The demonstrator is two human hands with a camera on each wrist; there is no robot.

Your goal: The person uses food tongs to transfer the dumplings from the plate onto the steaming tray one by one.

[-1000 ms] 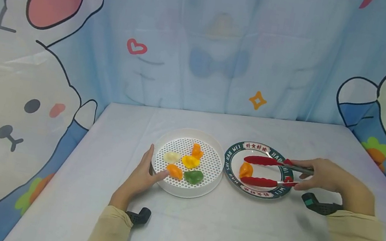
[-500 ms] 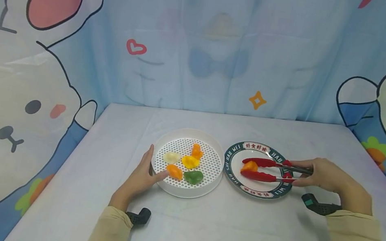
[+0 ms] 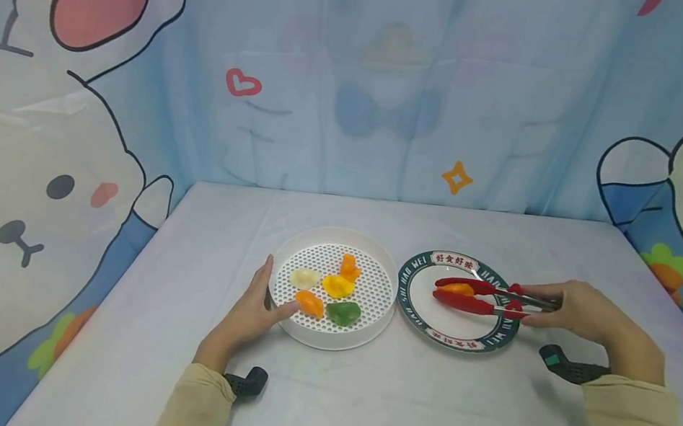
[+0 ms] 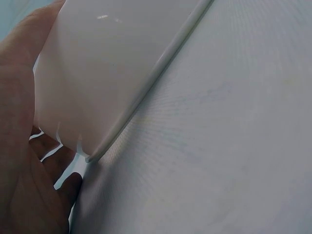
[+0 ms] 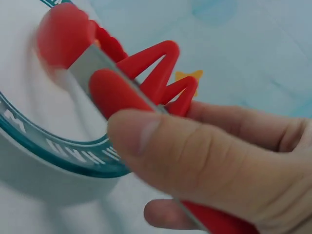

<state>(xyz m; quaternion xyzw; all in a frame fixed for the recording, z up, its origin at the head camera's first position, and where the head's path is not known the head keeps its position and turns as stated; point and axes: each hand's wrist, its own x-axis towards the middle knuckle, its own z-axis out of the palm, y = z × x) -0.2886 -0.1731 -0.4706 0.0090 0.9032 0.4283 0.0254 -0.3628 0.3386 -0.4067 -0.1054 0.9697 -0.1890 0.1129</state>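
My right hand grips a pair of red-tipped metal tongs over the plate. Between the red tips an orange dumpling-shaped piece is pinched and mostly covered. In the right wrist view my thumb presses along the tongs' arm, and the red heads hide the piece almost wholly. My left hand holds the left side of a round white steamer tray, thumb over its rim, fingers along the outer wall. On its perforated floor lie a green piece, a yellow one and several others.
The plate has a green lettered rim and stands right beside the tray on a white-covered table. Behind the table hangs a blue cartoon curtain.
The tongs have closed from wide apart onto the orange piece, which has shifted slightly up and to the right with them. The left hand and tray stay put.
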